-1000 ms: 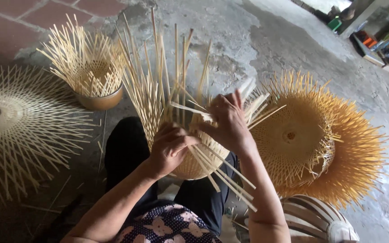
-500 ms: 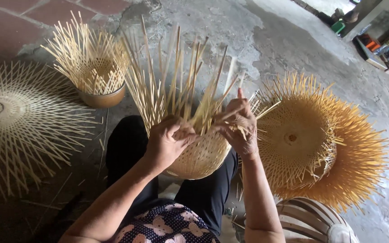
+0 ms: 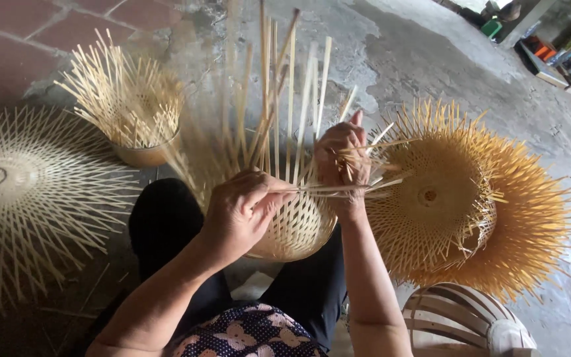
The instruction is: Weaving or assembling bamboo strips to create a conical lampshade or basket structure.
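Observation:
A half-woven bamboo basket point(image 3: 295, 228) rests on my lap, its loose pale strips point(image 3: 279, 86) standing up and fanning outward. My left hand point(image 3: 242, 208) grips the basket's near rim and pinches a thin strip that runs sideways. My right hand point(image 3: 342, 162) is closed around several strips on the basket's right side, bending them across toward the right.
A stack of finished orange-yellow woven baskets point(image 3: 470, 198) lies on the concrete to the right. A flat woven bamboo disc point(image 3: 21, 192) lies at the left, and a small pot-shaped basket with upright strips point(image 3: 133, 112) stands behind it. A striped rounded stool point(image 3: 464, 324) is at the lower right.
The basket has turned in my lap and its upright strips have swung. My right hand has shifted from the top of the rim to the right side, pulling strips sideways.

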